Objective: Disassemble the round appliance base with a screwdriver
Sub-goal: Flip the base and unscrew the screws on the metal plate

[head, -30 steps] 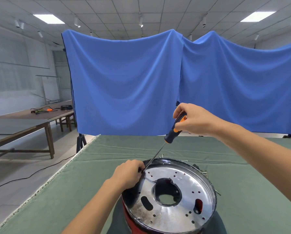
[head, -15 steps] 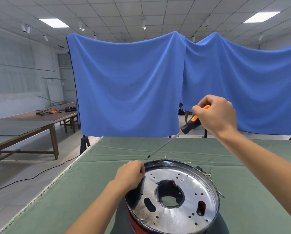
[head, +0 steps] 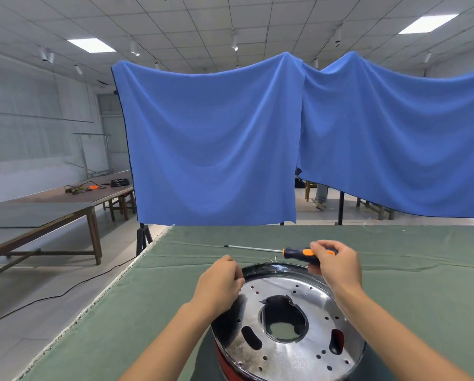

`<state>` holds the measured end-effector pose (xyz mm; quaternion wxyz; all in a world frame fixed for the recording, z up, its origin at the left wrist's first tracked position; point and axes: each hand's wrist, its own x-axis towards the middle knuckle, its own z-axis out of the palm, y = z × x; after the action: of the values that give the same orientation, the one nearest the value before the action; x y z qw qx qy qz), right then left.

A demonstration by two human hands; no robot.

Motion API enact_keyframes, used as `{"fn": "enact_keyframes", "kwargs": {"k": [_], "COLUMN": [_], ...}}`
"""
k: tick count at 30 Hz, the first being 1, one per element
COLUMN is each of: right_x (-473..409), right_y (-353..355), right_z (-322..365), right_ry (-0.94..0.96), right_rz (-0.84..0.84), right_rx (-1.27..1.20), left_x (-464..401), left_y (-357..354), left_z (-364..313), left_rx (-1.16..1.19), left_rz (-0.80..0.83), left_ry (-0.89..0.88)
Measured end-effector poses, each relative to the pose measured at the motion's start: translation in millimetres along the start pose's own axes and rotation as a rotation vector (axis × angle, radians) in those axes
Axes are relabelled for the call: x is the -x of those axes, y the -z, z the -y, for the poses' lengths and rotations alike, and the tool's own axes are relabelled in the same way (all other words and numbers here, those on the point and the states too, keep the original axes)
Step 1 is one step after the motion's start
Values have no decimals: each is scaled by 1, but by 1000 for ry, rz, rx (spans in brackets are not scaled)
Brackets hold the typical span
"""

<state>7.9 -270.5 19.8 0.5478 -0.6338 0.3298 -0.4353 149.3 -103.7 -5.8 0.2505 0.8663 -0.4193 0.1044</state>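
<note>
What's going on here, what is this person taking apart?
A person is working on a round appliance base sitting on a green-covered table. Their left hand grips its rim. Their right hand holds a screwdriver lying roughly level just behind the base, its tip away from the metal.

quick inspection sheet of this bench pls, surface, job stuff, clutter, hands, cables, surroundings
surface: green cloth-covered table, fringed left edge.
job's things: round appliance base, shiny perforated metal plate up, red side wall, near edge of table; screwdriver, black and orange handle, lying level beyond the base, tip pointing left.
clutter: a few small screws by the base's far rim, too small to count.
hands: left hand curled over the base's left rim; right hand holds the screwdriver handle.
cables: black cable across the floor at left.
surroundings: blue drapes on stands; wooden tables at left, with tools.
</note>
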Motion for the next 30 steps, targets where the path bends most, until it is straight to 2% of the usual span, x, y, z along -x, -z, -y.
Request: {"fn": "enact_keyframes", "kwargs": {"k": [2,5,7,10,13,18,24,30], "right_x": [4,7,9,11,17,21,15,12], "right_y": [-1,-2,-3,-4,-4,-5,-8,-16], "right_z": [-5,-9,-9,-10,-12,-16,-19,-20], "right_ry": [25,83,128,202,274,292,239,282], "right_rz": [23,41,64,110,197,351,405,439], "right_rx": [49,175,221,320,518,1000,1087,1239], "left_x": [-1,-3,-3,-1,2,-3,-20,-40], "left_y": [3,10,13,11,5,-12,-32,-45], "left_z": [-1,1,6,17,25,37,42,37], "left_rx": [260,786,1040,1254,1317,1284,1076,1035], "left_rz": [-100,-297,-331,-306,-287,-234,-114,-83], "left_ry": [75,318,467,595,678,771,722,639]}}
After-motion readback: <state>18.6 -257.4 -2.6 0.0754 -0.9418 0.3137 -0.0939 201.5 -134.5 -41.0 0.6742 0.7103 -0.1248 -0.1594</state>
